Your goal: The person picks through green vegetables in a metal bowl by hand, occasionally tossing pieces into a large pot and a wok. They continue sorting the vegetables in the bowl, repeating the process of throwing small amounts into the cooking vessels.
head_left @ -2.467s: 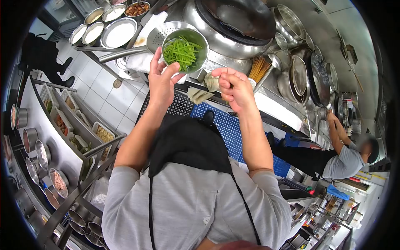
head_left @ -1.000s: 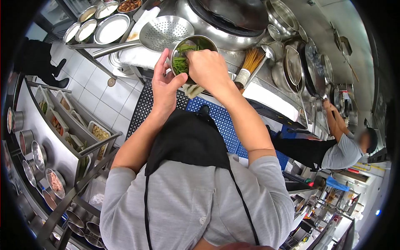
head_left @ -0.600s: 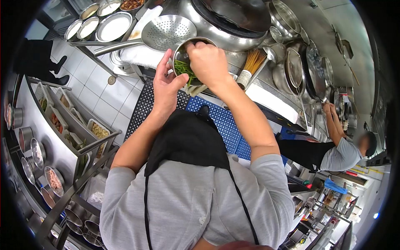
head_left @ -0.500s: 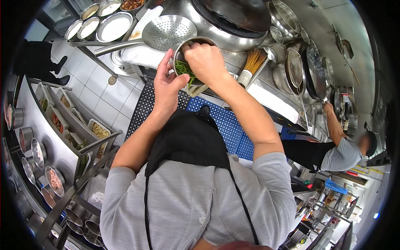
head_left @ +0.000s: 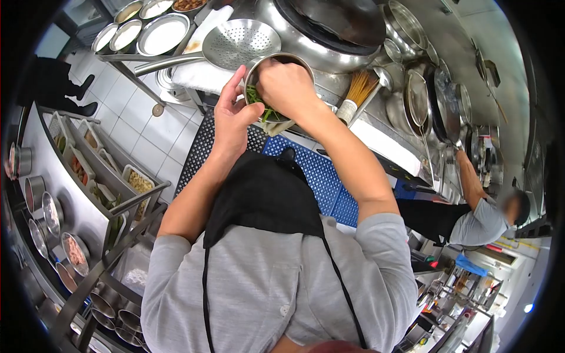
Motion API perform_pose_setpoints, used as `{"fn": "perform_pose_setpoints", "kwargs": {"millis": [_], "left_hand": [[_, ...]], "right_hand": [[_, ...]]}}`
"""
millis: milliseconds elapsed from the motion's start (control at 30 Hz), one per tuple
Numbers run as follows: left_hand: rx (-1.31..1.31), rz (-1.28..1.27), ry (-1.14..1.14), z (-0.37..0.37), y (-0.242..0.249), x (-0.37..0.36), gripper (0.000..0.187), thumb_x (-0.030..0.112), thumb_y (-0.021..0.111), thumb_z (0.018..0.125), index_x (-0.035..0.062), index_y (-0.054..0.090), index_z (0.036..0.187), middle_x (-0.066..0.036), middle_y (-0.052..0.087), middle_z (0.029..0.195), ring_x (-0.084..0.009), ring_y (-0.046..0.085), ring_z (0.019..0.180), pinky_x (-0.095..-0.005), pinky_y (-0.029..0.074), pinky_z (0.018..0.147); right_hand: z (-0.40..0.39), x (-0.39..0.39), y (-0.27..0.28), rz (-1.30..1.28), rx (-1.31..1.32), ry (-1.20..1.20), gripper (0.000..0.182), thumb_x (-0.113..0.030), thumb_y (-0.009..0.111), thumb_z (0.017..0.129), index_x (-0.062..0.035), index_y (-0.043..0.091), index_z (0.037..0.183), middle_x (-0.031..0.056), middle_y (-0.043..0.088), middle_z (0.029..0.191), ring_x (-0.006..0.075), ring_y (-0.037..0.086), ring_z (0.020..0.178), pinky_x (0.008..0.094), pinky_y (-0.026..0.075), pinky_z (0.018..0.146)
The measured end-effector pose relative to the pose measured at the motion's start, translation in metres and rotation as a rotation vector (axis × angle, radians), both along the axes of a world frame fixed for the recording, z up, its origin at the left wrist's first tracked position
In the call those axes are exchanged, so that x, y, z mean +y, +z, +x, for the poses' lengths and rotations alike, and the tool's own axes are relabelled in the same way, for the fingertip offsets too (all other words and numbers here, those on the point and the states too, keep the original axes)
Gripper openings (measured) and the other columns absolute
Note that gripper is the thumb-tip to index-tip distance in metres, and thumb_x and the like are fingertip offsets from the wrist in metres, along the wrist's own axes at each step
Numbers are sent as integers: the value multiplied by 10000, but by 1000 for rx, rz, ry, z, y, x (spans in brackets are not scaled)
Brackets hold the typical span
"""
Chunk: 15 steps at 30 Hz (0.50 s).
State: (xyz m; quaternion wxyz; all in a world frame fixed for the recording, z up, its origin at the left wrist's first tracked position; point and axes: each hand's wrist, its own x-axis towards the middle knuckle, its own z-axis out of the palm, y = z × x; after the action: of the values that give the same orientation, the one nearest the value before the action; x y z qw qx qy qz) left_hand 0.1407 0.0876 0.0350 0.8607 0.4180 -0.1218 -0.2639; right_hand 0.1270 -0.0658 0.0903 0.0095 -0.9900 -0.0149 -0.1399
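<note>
A metal bowl (head_left: 308, 63) with chopped green vegetables (head_left: 263, 106) in it is held in front of me over the edge of the counter. My left hand (head_left: 233, 115) grips the bowl's left side, thumb at the near rim and fingers along the outer wall. My right hand (head_left: 286, 85) reaches down into the bowl beside the greens, its fingers curled. The fingertips are hidden, so what they hold does not show. A folded cloth (head_left: 275, 127) hangs under the bowl. Just behind lies a perforated metal strainer (head_left: 241, 44) with a long handle.
A large wok (head_left: 338, 20) sits on the range ahead. A bamboo brush (head_left: 359, 91) and a ladle (head_left: 382, 76) lie to the right. Metal bowls of white contents (head_left: 163, 36) stand back left. At far right a co-worker (head_left: 479, 217) reaches toward a wok; another person's legs (head_left: 65, 88) show left.
My right hand has shifted slightly within the bowl, and the bowl has tilted or moved a little. My left hand keeps its grip. The whole view has shifted slightly.
</note>
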Motion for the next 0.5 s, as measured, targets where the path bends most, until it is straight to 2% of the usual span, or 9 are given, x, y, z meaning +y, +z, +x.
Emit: {"fn": "perform_pose_setpoints", "kwargs": {"millis": [67, 100, 133, 167, 200, 300, 400, 500], "left_hand": [[22, -14, 25, 2, 0, 2, 824, -79, 654, 792, 84, 384, 1553, -77, 572, 1243, -121, 613, 959, -233, 512, 720], [38, -17, 38, 5, -2, 2, 826, -78, 654, 789, 83, 383, 1553, -79, 572, 1245, -117, 609, 950, -227, 503, 693], [52, -19, 47, 6, -3, 3, 828, -76, 655, 787, 83, 383, 1553, -81, 571, 1247, -113, 606, 942, -221, 494, 665], [75, -14, 61, 6, 0, 2, 836, -74, 650, 787, 77, 366, 1558, -80, 569, 1249, -96, 591, 930, -204, 453, 606], [97, -33, 66, 5, 1, 1, 837, -75, 646, 788, 73, 359, 1560, -80, 568, 1249, -92, 588, 930, -201, 448, 604], [130, -78, 54, 4, 0, -5, 842, -79, 635, 791, 62, 337, 1566, -79, 566, 1254, -88, 583, 931, -196, 440, 599], [117, -94, 27, 5, -5, -7, 847, -79, 629, 794, 56, 322, 1571, -81, 561, 1266, -93, 587, 935, -199, 449, 604], [122, -89, 6, 3, -3, -10, 846, -76, 631, 796, 57, 320, 1572, -86, 556, 1277, -103, 594, 950, -205, 465, 616]], "right_hand": [[-14, 6, 21, 183, -110, -53, 151, -129, 643, 811, 17, 630, 846, 213, 675, 722, 351, 717, 688, 442, 571, 627], [-21, 0, 28, 363, -181, -48, 158, -147, 621, 857, 7, 585, 853, 228, 636, 688, 320, 697, 644, 451, 536, 605], [-28, -3, 41, 591, -155, -125, 120, -147, 603, 895, -41, 580, 842, 112, 608, 621, 199, 579, 521, 363, 484, 529], [-30, -19, 38, 889, -118, -105, 88, -129, 592, 899, -53, 572, 860, 73, 591, 650, 146, 505, 512, 313, 444, 498], [-31, -30, 39, 1186, -81, -86, 55, -112, 581, 903, -64, 565, 879, 33, 574, 679, 93, 432, 502, 262, 403, 467], [-44, -49, 45, 1908, 21, -56, 38, -82, 574, 908, -66, 558, 938, 38, 572, 788, 44, 400, 519, 191, 350, 431], [-53, -59, 39, 2154, 66, 24, 81, -73, 579, 913, -39, 545, 978, 115, 589, 863, 39, 437, 542, 162, 343, 403], [-58, -59, 36, 2195, 35, 9, 55, -55, 565, 939, -26, 568, 985, 117, 598, 854, 31, 442, 536, 146, 337, 393]]}}
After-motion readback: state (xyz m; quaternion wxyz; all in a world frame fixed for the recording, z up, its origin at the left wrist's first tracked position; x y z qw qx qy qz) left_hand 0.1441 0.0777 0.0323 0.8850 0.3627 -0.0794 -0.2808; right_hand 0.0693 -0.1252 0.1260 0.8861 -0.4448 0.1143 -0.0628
